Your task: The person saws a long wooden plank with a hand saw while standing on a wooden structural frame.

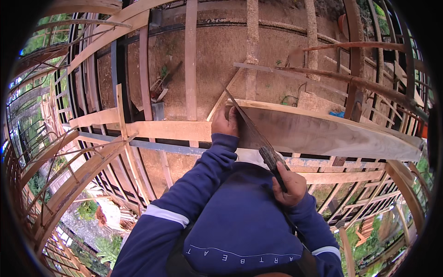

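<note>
My left hand (224, 121) grips the left end of a wide board (323, 138), which is grey-brown with a pale upper edge and lies crosswise in front of me. My right hand (288, 183) is closed around the dark handle of a handsaw (251, 128). Its long, narrow blade slants up and left across the board's left end, beside my left thumb, with the tip beyond the far edge. Both forearms in navy sleeves reach in from the lower edge.
Timber beams (166, 130) and joists (191, 55) form an open frame around me, high above brown ground (161, 97). Bent rebar and branch-like poles (341, 78) cross at the sides. A blue object (337, 114) lies below at right; plants and scrap wood show lower left.
</note>
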A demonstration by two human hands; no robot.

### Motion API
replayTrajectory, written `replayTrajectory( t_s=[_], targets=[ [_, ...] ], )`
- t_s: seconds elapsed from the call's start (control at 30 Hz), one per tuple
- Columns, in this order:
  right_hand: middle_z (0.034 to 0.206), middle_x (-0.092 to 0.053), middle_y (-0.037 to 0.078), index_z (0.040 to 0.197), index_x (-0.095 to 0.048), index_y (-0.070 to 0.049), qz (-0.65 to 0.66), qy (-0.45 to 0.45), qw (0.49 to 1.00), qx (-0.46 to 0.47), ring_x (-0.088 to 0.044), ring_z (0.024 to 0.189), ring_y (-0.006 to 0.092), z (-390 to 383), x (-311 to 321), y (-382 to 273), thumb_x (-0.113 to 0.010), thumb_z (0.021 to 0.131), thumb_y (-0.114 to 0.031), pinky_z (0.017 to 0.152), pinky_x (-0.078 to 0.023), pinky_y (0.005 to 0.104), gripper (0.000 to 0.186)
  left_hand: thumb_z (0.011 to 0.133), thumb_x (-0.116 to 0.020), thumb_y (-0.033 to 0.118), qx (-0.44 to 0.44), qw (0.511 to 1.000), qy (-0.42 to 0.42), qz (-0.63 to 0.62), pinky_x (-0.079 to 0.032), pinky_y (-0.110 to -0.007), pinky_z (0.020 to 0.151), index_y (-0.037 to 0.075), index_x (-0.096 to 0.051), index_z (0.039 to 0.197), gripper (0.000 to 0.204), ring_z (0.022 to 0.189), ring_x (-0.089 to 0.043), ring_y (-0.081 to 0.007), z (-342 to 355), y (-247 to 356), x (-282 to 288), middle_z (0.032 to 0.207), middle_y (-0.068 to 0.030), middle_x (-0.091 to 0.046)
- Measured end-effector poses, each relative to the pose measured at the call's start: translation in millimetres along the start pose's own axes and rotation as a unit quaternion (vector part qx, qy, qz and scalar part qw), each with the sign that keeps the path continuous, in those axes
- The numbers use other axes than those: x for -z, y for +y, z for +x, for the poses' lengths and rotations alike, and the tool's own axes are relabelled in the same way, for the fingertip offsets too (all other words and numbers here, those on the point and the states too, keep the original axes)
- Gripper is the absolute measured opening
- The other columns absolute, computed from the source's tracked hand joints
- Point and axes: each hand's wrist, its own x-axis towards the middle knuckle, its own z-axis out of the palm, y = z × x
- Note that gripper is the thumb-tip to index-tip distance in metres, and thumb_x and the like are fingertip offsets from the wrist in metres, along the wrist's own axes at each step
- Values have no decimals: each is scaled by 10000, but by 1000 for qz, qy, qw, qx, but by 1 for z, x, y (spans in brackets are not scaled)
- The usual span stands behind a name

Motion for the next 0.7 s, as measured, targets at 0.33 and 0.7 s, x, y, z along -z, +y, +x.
replayTrajectory(
  t_s=[0.33, 0.7],
  targets=[
    [774, -637, 186, 1325, -555, 33, 69, 42, 997, 18, -628, 628, 338, -9, -3, 0, -673, 840, -17, 618, -515, 374, 501, 966, -443, 610, 27, 998, 24, 50, -478, -513, 820, -22, -643, 1061, 670, 967, -596, -491, 0, 0, -5, 1006, -293, -640],
    [1044, -685, 269, 1355, -549, 3, 16, 26, 999, 30, -727, 851, 300, -41, -3, -3, -606, 916, -50, 760, -546, 340, 446, 979, -320, 625, 89, 993, 59, 51, -487, -534, 859, 5, -686, 1002, 720, 982, -624, -472, -11, 24, 4, 977, -297, -663]
  ],
)
